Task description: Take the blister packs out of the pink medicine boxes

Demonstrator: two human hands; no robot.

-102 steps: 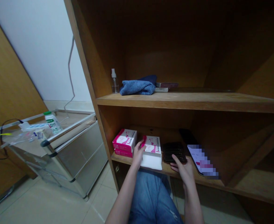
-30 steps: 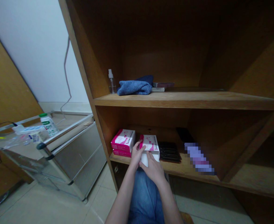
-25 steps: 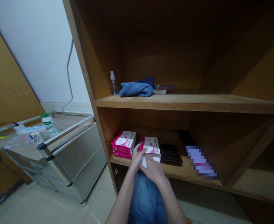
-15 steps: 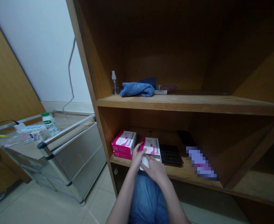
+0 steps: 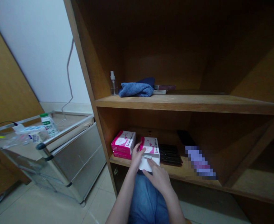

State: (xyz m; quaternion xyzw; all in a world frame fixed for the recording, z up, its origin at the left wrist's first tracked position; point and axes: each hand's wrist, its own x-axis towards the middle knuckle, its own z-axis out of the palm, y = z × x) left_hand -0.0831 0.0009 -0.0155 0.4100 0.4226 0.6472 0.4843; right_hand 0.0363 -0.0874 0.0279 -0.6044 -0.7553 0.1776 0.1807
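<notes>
My left hand [image 5: 137,156] grips the left side of a pink and white carton [image 5: 150,145] at the front of the lower shelf, its fingers over the side edge. A white end flap [image 5: 144,164] hangs out from the carton's near end. My right hand [image 5: 159,176] lies over this flap with fingertips touching it, thumb and fingers apart. Just left of the carton stand two similar pink and white boxes [image 5: 123,144], one stacked on the other. To the right sits a row of dark flat packets [image 5: 170,155].
A blue towel [image 5: 136,90] and a spray bottle [image 5: 113,84] are on the upper shelf [image 5: 186,103]. A dark flat object [image 5: 185,137] and a pixelated item [image 5: 200,162] lie at the lower right. At left, a metal-framed cart [image 5: 81,155] carries a green-capped bottle [image 5: 49,125].
My right hand has shifted slightly down and toward me, and more of the white flap shows at the carton's near end. My left hand keeps its hold. The view has moved slightly.
</notes>
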